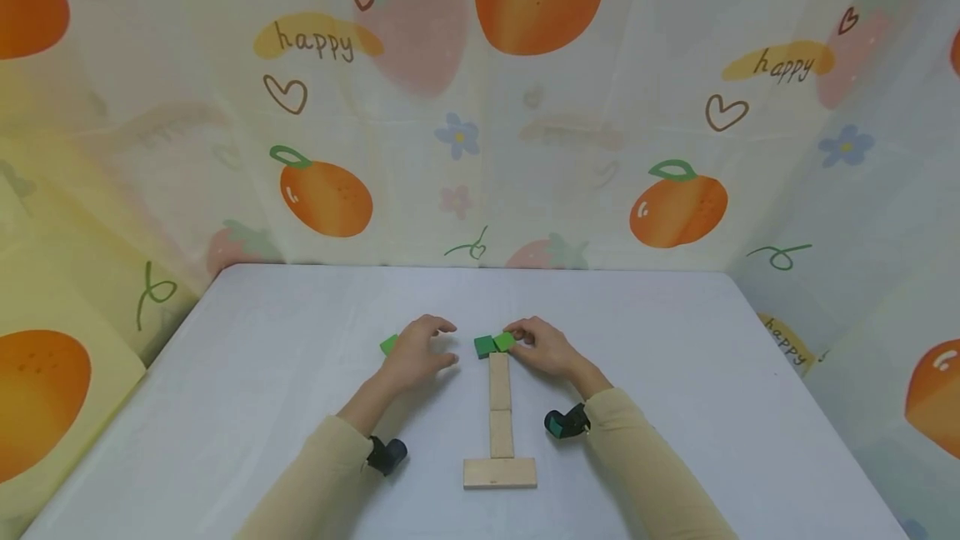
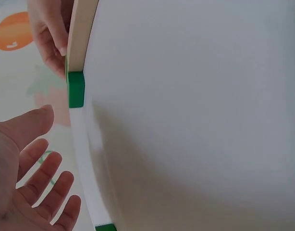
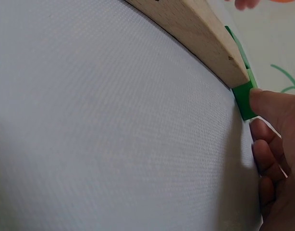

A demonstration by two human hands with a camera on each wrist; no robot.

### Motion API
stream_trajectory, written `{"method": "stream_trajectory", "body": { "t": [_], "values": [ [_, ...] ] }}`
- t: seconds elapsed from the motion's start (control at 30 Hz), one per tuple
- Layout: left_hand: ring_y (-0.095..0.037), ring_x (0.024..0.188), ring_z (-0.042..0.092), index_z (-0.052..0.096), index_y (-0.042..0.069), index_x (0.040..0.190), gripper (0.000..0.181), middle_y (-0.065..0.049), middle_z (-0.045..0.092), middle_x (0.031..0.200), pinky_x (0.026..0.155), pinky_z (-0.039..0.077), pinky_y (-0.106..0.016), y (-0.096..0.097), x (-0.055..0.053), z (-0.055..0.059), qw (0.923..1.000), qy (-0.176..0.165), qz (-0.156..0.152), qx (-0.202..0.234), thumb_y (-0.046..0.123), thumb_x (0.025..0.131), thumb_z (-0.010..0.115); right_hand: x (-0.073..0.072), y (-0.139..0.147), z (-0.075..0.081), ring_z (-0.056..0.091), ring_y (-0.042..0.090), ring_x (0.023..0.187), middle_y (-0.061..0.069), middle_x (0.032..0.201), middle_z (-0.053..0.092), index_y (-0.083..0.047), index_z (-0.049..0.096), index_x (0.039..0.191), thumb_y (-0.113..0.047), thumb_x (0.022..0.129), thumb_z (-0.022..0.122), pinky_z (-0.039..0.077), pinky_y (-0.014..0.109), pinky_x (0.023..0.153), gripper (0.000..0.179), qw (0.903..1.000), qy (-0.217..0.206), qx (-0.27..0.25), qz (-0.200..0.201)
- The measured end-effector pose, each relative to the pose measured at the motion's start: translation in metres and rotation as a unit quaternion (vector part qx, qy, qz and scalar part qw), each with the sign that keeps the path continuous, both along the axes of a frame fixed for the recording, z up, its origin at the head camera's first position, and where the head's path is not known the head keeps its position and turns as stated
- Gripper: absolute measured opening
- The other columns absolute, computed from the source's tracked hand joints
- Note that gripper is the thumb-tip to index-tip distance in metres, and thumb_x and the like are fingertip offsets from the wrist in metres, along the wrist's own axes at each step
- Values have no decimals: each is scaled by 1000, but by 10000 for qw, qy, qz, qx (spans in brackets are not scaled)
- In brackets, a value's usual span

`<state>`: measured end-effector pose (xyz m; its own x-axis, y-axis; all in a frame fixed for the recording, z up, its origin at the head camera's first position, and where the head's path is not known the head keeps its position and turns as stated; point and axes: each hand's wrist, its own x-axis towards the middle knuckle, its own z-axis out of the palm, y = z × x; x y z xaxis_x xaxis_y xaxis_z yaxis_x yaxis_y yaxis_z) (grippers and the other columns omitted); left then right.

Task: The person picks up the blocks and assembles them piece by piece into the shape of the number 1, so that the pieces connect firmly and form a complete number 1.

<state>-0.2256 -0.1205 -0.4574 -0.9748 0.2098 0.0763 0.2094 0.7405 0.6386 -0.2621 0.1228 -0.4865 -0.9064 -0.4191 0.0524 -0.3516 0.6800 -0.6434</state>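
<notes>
At the far end of a line of wooden blocks, my right hand (image 1: 547,347) pinches a light green block (image 1: 504,342) between thumb and fingers. In the right wrist view the thumb presses that green block (image 3: 243,102) close by the wood's end. A darker green block (image 1: 484,347) sits just left of it, seen also as a green block (image 2: 76,89) in the left wrist view. My left hand (image 1: 414,354) hovers left of these blocks, fingers spread and holding nothing. Partly hidden behind it lies another light green block (image 1: 388,344).
Two wooden blocks, a far one (image 1: 499,382) and a near one (image 1: 501,434), run end to end toward me. A wider wooden block (image 1: 499,473) lies crosswise at their near end. All stand on a white table (image 1: 660,323) backed by a fruit-print cloth (image 1: 525,190).
</notes>
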Motion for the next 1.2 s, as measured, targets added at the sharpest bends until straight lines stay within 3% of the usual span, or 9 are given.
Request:
{"method": "stream_trajectory", "body": {
  "t": [0.23,0.5,0.77,1.2],
  "values": [
    [-27,110,51,61,11,113,42,-8,56,119,90,43,-44,-25,4,5,9991,287,251,-162,20,74,75,0,0,-1,49,14,87,0,96,57,-13,62,113,-18,85,63,41,32,78,28,9999,-46,-18,-94],
    [-31,109,50,58,6,117,48,-11,56,119,90,41,-47,-55,7,6,9973,608,389,93,19,74,75,1,0,0,48,14,86,0,96,57,-13,62,113,-18,85,62,41,31,77,28,9999,-64,-36,-72],
    [-31,110,50,53,6,123,56,-12,54,122,89,41,-45,-74,7,-2,9958,302,670,542,19,73,76,2,-1,0,48,15,86,1,95,56,-12,61,113,-17,85,63,41,32,77,28,10000,-45,-47,-41],
    [-32,103,54,55,2,118,52,-14,59,108,85,43,-45,-88,6,-14,9969,130,728,258,17,73,76,1,0,0,49,15,86,0,96,56,-13,61,113,-18,85,62,41,32,78,28,10000,-29,-26,-23]
  ]
}}
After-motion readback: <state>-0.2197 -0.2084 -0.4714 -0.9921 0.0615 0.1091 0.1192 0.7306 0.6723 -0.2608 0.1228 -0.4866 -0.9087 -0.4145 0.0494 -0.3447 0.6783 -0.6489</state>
